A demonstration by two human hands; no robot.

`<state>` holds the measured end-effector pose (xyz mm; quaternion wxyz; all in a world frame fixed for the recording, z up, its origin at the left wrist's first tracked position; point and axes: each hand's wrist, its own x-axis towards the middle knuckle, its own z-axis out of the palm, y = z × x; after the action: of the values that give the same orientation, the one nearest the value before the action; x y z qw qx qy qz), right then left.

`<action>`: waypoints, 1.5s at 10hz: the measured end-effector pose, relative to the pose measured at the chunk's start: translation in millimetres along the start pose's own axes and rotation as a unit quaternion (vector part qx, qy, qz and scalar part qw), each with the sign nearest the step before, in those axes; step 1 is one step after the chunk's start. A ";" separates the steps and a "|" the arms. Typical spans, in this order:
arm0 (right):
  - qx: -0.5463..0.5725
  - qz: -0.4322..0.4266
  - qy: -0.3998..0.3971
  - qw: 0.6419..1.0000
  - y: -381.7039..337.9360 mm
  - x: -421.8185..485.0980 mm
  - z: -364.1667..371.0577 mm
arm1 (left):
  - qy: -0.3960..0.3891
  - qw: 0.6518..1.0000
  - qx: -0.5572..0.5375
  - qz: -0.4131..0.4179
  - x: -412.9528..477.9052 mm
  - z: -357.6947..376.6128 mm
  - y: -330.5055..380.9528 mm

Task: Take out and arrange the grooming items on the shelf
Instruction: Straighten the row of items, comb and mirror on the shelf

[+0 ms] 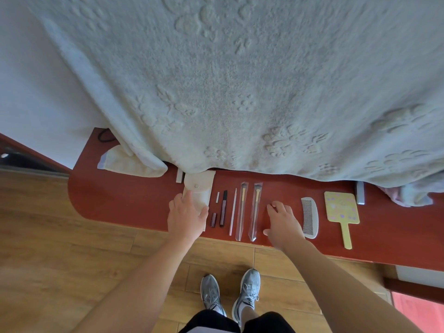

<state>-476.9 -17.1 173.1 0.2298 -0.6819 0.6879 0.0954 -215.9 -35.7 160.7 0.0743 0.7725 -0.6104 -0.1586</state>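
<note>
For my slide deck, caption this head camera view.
Left hand on pouch, right hand between wrapped brushes and comb, on red shelf.

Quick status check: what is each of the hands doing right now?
Left hand: open, resting flat on the cream pouch.
Right hand: open, holding nothing, fingers loosely curved over the red shelf.

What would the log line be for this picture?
step: arranging items | left hand: flat on pouch | right hand: between wrapped brush and comb, holding nothing | mirror: far right
</note>
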 end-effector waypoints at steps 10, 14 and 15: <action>0.010 0.000 0.010 1.000 -0.7 -2.1 0.1 | -0.025 0.999 0.029 0.009 2.4 -6.4 -0.3; 0.028 0.015 0.065 0.997 -1.4 -20.0 -14.8 | -0.014 0.994 0.033 0.104 2.4 -27.7 14.1; 0.044 0.042 0.087 0.994 9.9 -29.5 -22.3 | -0.011 0.988 0.027 0.154 -0.1 -28.2 34.4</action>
<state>-491.8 -0.1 204.0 0.1947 -0.6470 0.7371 0.0150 -238.1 -46.2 197.8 0.0703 0.6692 -0.7270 -0.1369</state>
